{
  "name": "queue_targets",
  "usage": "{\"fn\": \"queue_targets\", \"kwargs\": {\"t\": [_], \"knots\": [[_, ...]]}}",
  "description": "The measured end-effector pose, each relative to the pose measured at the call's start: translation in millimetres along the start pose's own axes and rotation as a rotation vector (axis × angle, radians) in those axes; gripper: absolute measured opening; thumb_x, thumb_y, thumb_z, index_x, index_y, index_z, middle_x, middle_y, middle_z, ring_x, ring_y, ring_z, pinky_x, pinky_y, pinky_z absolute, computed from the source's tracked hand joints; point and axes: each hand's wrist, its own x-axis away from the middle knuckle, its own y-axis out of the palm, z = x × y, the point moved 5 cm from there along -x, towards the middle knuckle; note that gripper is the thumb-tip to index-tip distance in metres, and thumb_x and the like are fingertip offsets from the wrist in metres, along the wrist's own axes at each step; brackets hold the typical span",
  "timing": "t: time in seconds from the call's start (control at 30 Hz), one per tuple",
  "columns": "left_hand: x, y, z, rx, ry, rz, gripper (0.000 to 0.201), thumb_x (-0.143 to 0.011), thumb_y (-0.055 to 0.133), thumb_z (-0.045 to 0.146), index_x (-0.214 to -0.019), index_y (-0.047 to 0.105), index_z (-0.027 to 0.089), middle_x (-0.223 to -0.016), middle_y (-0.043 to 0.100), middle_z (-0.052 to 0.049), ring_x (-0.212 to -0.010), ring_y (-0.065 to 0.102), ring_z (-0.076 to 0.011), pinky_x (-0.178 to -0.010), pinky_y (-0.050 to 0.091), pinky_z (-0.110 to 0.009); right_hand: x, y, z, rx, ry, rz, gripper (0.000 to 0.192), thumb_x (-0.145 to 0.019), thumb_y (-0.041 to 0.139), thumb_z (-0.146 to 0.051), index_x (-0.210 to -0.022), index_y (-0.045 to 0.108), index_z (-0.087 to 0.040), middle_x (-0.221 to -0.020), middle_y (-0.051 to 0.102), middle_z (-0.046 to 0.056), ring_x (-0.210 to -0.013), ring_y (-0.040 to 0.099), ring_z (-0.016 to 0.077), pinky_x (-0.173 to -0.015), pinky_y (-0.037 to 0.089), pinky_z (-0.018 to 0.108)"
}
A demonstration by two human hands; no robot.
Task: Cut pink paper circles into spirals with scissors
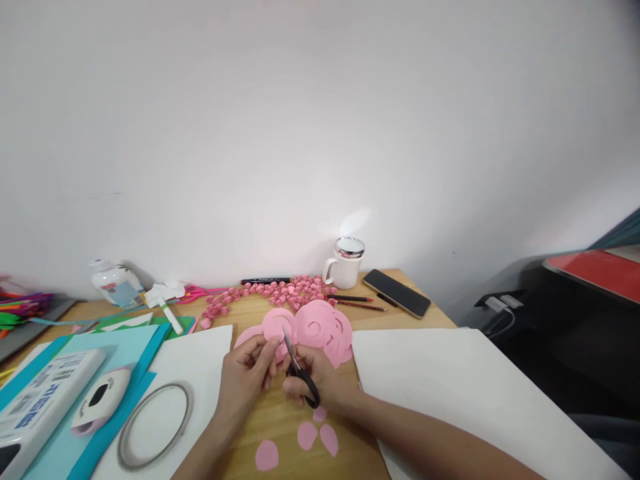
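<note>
My left hand (pixel 250 368) pinches a round pink paper disc (pixel 276 323) by its lower edge, above the wooden desk. In my right hand (pixel 315 379) is a pair of black-handled scissors (pixel 311 392), fingers wrapped through the loops. The blades point up and lie against the disc's right side. Just behind both hands rests a pile of pink paper circles (pixel 325 328), some with curved cuts in them. Several loose pink paper pieces (pixel 267 455) lie on the wood nearer to me.
Small rolled pink paper roses (pixel 280 291) spread along the back near a white mug (pixel 345 263), pencils (pixel 357 305) and a phone (pixel 397 292). White sheets (pixel 440 380) flank the work area. At left are a tape roll (pixel 185 417), blue paper (pixel 125 340) and a white bottle (pixel 115 281).
</note>
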Motion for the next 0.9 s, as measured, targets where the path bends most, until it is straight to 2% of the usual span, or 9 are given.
{"fn": "queue_targets", "kwargs": {"t": [0.1, 0.2, 0.4, 0.63, 0.9], "knots": [[0.7, 0.9, -0.1, -0.036, 0.008, -0.005, 0.036, -0.076, 0.056, 0.038, -0.047, 0.048, 0.017, -0.036, 0.044, 0.006, -0.031, 0.038, -0.0058, -0.036, 0.029, -0.017, 0.0, 1.8, -0.6, -0.009, 0.008, -0.029, 0.037, -0.059, 0.076, -0.037, -0.078, 0.051, -0.018, -0.05, 0.052, -0.008, -0.039, 0.047, 0.0083, -0.037, 0.034, 0.018], [1.5, 2.9, -1.7, -0.055, 0.014, -0.034, 0.036, -0.076, 0.057, 0.036, -0.046, 0.048, 0.017, -0.035, 0.044, 0.006, -0.032, 0.038, -0.0062, -0.037, 0.03, -0.017, -0.1, 4.7, -8.8, -0.03, -0.045, -0.041, 0.042, -0.054, 0.079, -0.038, -0.076, 0.05, -0.018, -0.054, 0.051, -0.007, -0.046, 0.047, 0.0085, -0.044, 0.037, 0.02], [3.4, 5.9, -1.6, -0.034, -0.001, -0.069, 0.035, -0.074, 0.058, 0.036, -0.047, 0.048, 0.017, -0.035, 0.045, 0.006, -0.032, 0.039, -0.006, -0.037, 0.03, -0.016, 0.6, 7.2, -22.8, -0.056, -0.123, -0.003, 0.049, -0.047, 0.082, -0.042, -0.073, 0.048, -0.018, -0.059, 0.052, -0.005, -0.054, 0.043, 0.0093, -0.048, 0.033, 0.02], [2.4, 5.6, 1.5, 0.003, -0.007, -0.074, 0.033, -0.075, 0.058, 0.036, -0.05, 0.05, 0.016, -0.034, 0.044, 0.007, -0.03, 0.036, -0.0049, -0.036, 0.027, -0.015, 0.5, 4.6, -15.9, 0.0, -0.075, 0.02, 0.044, -0.051, 0.079, -0.043, -0.075, 0.051, -0.018, -0.055, 0.051, -0.006, -0.047, 0.044, 0.0086, -0.043, 0.036, 0.019], [0.1, 2.5, 0.4, 0.032, -0.003, -0.031, 0.03, -0.072, 0.061, 0.034, -0.051, 0.053, 0.016, -0.036, 0.045, 0.007, -0.029, 0.037, -0.0047, -0.034, 0.028, -0.015, 0.8, 3.1, -12.4, 0.004, -0.032, 0.023, 0.034, -0.057, 0.077, -0.034, -0.074, 0.055, -0.016, -0.057, 0.05, -0.007, -0.043, 0.043, 0.006, -0.041, 0.038, 0.018]]}}
